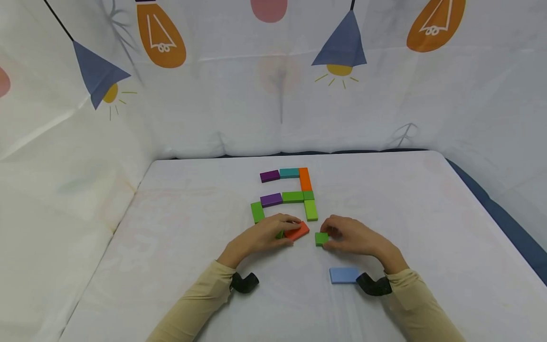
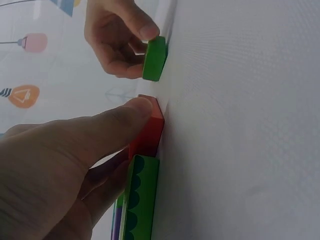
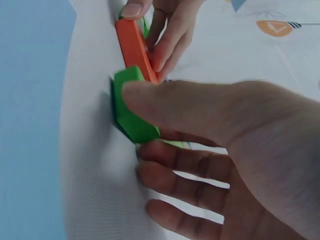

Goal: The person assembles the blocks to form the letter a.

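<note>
My left hand [image 1: 266, 234] holds a red-orange block [image 1: 301, 231] flat on the table, thumb at its near side and fingers at its far side. Its left end meets a green block with dark scallops [image 2: 143, 200], mostly covered by the hand in the head view. To the right, my right hand [image 1: 358, 237] pinches a small green block [image 1: 321, 239] between thumb and fingers. A gap separates this block from the red-orange one. Beyond the hands, an outline of blocks includes a purple block [image 1: 271, 200], a green block [image 1: 292, 197] and a lime block [image 1: 311, 210].
A light blue block [image 1: 343, 275] lies near the right wrist, partly behind a black wrist camera [image 1: 374, 285]. Farther back are a dark purple block [image 1: 270, 176], a teal block [image 1: 289, 173] and an orange block [image 1: 305, 179]. A patterned white cloth [image 1: 239, 109] hangs behind the table.
</note>
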`<control>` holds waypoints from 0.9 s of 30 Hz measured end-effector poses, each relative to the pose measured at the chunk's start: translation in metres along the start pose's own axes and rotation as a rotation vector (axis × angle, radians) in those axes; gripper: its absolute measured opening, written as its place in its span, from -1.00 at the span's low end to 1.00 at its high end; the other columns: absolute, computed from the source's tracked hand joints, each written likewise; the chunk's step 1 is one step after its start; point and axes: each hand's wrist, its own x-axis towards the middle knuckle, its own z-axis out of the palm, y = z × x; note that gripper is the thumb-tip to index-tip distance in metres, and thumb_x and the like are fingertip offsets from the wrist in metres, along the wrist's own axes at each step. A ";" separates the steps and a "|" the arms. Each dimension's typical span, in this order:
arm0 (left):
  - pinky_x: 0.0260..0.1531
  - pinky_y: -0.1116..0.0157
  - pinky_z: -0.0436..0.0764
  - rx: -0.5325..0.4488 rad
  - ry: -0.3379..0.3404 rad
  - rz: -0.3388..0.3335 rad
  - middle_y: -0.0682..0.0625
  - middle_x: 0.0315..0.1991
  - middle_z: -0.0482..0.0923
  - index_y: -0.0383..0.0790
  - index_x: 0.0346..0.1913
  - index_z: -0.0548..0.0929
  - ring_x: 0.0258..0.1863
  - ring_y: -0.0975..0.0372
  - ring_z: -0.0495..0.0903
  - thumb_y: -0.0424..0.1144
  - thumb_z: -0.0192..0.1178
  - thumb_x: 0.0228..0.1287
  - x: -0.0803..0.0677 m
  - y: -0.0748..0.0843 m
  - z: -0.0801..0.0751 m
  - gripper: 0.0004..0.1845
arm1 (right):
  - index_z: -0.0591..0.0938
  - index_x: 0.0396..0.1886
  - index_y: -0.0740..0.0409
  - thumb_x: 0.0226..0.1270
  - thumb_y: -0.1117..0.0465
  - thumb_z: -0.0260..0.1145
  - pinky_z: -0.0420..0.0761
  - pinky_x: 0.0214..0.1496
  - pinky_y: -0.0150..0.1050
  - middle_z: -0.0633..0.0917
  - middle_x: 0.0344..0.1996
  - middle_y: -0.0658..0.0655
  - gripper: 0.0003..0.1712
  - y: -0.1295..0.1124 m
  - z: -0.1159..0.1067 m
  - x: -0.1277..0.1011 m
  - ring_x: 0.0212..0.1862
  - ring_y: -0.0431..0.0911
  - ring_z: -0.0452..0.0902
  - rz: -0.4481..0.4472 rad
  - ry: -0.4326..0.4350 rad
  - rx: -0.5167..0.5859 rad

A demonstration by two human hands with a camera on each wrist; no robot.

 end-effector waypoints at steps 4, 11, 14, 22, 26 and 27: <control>0.13 0.34 0.37 0.004 -0.016 0.004 0.08 0.15 0.41 -0.14 0.13 0.46 0.17 0.27 0.35 -0.13 0.19 0.12 0.001 -0.001 0.000 -0.52 | 0.52 -0.21 -0.02 0.00 0.01 0.35 0.47 -0.24 -0.37 0.53 -0.37 -0.12 -0.65 -0.001 0.000 0.002 -0.31 -0.23 0.41 0.046 0.051 -0.022; 0.12 0.34 0.38 0.004 -0.020 0.016 0.07 0.14 0.42 -0.14 0.12 0.47 0.16 0.27 0.36 -0.15 0.18 0.12 0.001 -0.001 0.000 -0.54 | 0.53 -0.21 0.00 0.00 0.03 0.35 0.46 -0.26 -0.34 0.54 -0.39 -0.08 -0.66 -0.002 0.001 0.007 -0.32 -0.21 0.42 0.099 0.103 -0.039; 0.11 0.35 0.39 0.006 -0.018 0.022 0.08 0.14 0.42 -0.13 0.12 0.47 0.15 0.28 0.37 -0.15 0.19 0.12 0.001 -0.002 0.000 -0.55 | 0.53 -0.21 0.02 -0.01 0.05 0.36 0.45 -0.29 -0.34 0.54 -0.40 -0.06 -0.65 -0.002 0.003 0.009 -0.34 -0.20 0.41 0.106 0.122 -0.039; 0.11 0.36 0.39 -0.001 -0.025 0.024 0.09 0.15 0.40 -0.11 0.13 0.47 0.15 0.29 0.36 -0.15 0.19 0.12 0.001 -0.002 -0.001 -0.54 | 0.53 -0.24 0.03 -0.03 0.00 0.37 0.42 -0.33 -0.36 0.52 -0.44 -0.08 -0.64 -0.004 0.007 0.014 -0.38 -0.24 0.37 0.133 0.155 -0.047; 0.11 0.36 0.38 -0.001 -0.027 0.029 0.09 0.15 0.40 -0.11 0.13 0.47 0.15 0.29 0.36 -0.14 0.18 0.13 0.001 -0.003 0.000 -0.54 | 0.53 -0.25 0.04 -0.03 -0.02 0.37 0.41 -0.35 -0.37 0.52 -0.45 -0.08 -0.62 -0.006 0.010 0.016 -0.40 -0.24 0.36 0.145 0.175 -0.065; 0.11 0.36 0.38 -0.001 -0.028 0.030 0.09 0.15 0.40 -0.11 0.13 0.47 0.15 0.29 0.36 -0.15 0.18 0.13 0.001 -0.003 0.000 -0.54 | 0.53 -0.25 0.04 -0.03 -0.03 0.37 0.41 -0.35 -0.37 0.51 -0.45 -0.08 -0.62 -0.007 0.010 0.016 -0.40 -0.24 0.36 0.147 0.181 -0.072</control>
